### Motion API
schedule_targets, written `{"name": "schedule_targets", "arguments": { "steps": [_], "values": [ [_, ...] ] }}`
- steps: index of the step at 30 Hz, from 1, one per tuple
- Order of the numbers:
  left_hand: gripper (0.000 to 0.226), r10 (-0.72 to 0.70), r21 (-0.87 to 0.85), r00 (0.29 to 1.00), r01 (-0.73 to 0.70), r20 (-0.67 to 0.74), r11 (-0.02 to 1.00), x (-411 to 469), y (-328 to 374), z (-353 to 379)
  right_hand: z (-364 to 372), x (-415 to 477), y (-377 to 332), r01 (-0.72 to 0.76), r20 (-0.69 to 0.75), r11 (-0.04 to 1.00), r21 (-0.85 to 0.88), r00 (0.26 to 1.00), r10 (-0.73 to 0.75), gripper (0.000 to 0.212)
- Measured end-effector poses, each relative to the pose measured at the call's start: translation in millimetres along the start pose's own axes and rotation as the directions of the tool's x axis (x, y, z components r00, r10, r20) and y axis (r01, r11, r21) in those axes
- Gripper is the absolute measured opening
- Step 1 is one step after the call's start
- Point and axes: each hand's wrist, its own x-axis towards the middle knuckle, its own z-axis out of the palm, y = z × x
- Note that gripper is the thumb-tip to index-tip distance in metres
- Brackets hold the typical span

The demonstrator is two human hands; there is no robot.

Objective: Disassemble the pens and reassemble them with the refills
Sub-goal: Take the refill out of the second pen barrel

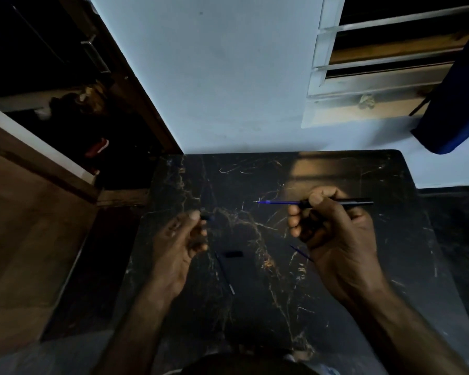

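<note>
My right hand [333, 228] grips a black pen barrel [358, 203] held level above the dark marble table [363, 266]. A blue refill [278, 202] sticks out of the barrel toward the left. My left hand [179, 239] pinches a small dark pen piece [207, 217] between thumb and fingers, well apart from the refill's tip. A loose refill [224, 272] lies on the table below my left hand. A short black pen part [233, 254] lies beside it. Another blue refill [301, 253] pokes out from under my right hand.
The table stands against a pale wall [228, 77]. A wooden door frame [136, 90] and a dark doorway lie to the left, and a louvred window [377, 63] is at the upper right. A blue cloth [458, 104] hangs at the right edge.
</note>
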Motion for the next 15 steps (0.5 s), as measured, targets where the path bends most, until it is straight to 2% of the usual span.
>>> {"name": "schedule_targets", "arguments": {
  "steps": [3, 5, 7, 10, 15],
  "values": [
    [0.005, -0.197, 0.274, 0.978, 0.209, -0.071, 0.939, 21, -66, -21, -7, -4, 0, -0.01, -0.022, 1.0, -0.003, 1.0, 0.01, 0.019],
    [0.011, -0.273, 0.388, 0.96, 0.275, -0.061, 0.88, 28, -109, -26, -11, -7, -1, -0.016, -0.032, 1.0, -0.009, 0.999, 0.016, 0.018],
    [0.019, -0.24, 0.518, 0.971, 0.213, -0.015, 0.828, 34, -144, -30, -15, -10, -2, -0.02, -0.037, 1.0, -0.011, 0.999, 0.02, 0.018],
    [0.016, -0.137, 0.695, 0.987, 0.042, 0.081, 0.717, 39, -171, -32, -21, -13, -3, -0.023, -0.053, 0.999, -0.035, 0.998, 0.021, 0.018],
    [0.012, 0.021, 0.85, 0.972, -0.217, 0.236, 0.479, 50, -177, -25, -27, -20, -2, -0.02, -0.069, 0.999, -0.044, 0.997, 0.017, 0.013]
  ]
}}
